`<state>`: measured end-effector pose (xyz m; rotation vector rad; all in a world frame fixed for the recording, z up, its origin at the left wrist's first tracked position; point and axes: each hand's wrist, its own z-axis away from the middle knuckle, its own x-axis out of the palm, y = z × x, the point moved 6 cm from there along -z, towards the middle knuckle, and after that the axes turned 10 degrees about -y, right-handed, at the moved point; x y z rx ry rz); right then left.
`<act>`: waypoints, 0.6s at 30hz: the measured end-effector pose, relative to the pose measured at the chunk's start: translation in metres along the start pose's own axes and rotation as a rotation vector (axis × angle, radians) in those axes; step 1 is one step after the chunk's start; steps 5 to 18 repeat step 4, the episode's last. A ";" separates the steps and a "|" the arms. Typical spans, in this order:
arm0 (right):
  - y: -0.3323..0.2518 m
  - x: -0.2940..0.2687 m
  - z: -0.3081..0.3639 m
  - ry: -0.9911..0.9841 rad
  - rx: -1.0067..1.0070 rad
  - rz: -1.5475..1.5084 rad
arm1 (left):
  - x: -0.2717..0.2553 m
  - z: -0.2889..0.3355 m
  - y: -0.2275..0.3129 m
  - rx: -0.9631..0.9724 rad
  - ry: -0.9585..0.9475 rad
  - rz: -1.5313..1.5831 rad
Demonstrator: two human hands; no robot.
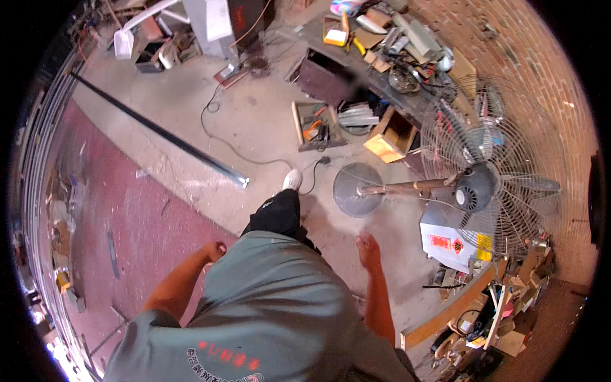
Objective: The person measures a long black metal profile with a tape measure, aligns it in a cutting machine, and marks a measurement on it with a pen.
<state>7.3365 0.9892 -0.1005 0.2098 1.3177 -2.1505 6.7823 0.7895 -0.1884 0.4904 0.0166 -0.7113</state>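
My left hand [216,250] hangs beside my body over the dark red floor, its fingers curled in, and no object shows in it. On the other side my right hand [368,251] hangs over the grey concrete, fingers also drawn in, with nothing visible in them. Neither hand touches anything around it. Nearest the right hand is the round base [358,190] of a large standing fan [477,187]. One foot in a white shoe [293,180] is set forward, close to a black cable [238,155].
A long dark metal bar [159,132] lies across the floor ahead on the left. A tray of tools [318,127] and an open wooden box [391,135] sit before a cluttered workbench [375,76]. A white carton [449,242] and scrap wood [452,312] lie at right.
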 end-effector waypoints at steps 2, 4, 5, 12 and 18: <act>0.015 0.001 0.021 0.068 -0.015 0.171 | -0.010 -0.023 -0.030 -0.067 -0.029 -0.139; 0.046 0.014 0.029 0.057 0.098 -0.045 | -0.039 -0.035 -0.027 -0.058 0.033 -0.171; 0.046 0.014 0.029 0.057 0.098 -0.045 | -0.039 -0.035 -0.027 -0.058 0.033 -0.171; 0.046 0.014 0.029 0.057 0.098 -0.045 | -0.039 -0.035 -0.027 -0.058 0.033 -0.171; 0.046 0.014 0.029 0.057 0.098 -0.045 | -0.039 -0.035 -0.027 -0.058 0.033 -0.171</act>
